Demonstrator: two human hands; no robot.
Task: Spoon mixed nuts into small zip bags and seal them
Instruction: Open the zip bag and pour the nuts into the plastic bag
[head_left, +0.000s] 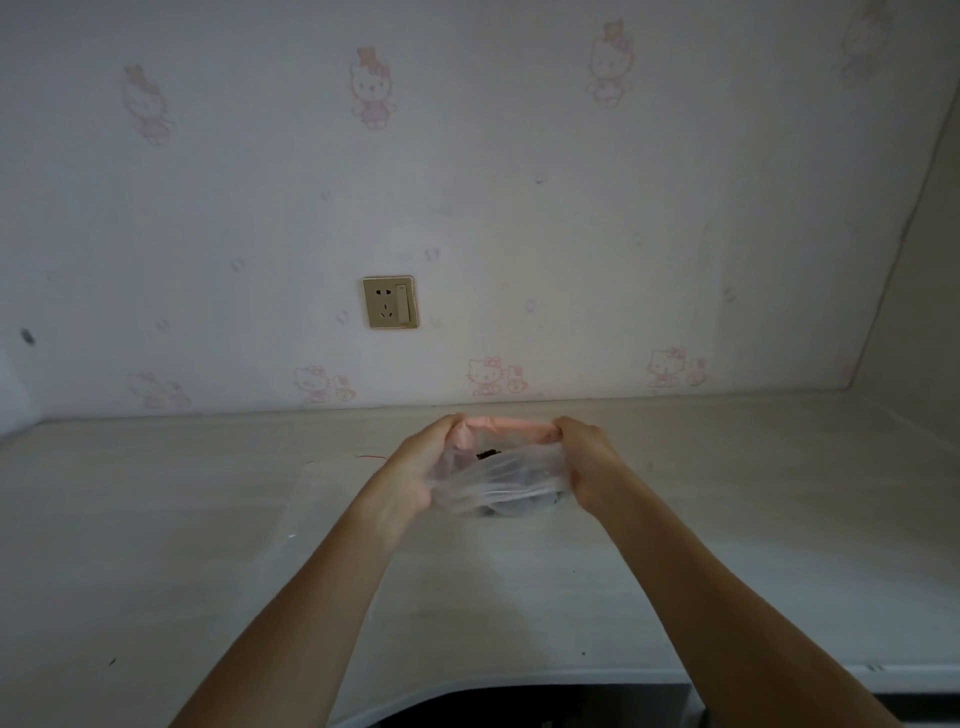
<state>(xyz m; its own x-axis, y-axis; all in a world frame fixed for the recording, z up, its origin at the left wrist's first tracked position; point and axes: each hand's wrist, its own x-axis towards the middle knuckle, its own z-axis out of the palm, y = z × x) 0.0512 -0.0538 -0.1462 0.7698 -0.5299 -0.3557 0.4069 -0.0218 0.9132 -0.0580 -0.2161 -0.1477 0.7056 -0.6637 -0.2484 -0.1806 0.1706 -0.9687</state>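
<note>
A small clear zip bag (506, 478) with a pink zip strip along its top lies over the middle of the pale table (208, 545). Dark contents show through the plastic near its bottom and just under the strip. My left hand (423, 462) pinches the left end of the pink strip. My right hand (584, 457) pinches the right end. The strip is stretched straight between the two hands. No spoon or nut container is in view.
A wall with cartoon-cat wallpaper rises behind the table, with a gold power socket (389, 302) on it. A thin red thread (371, 457) lies on the table left of my left hand. The table's front edge curves over a dark gap (519, 706) below.
</note>
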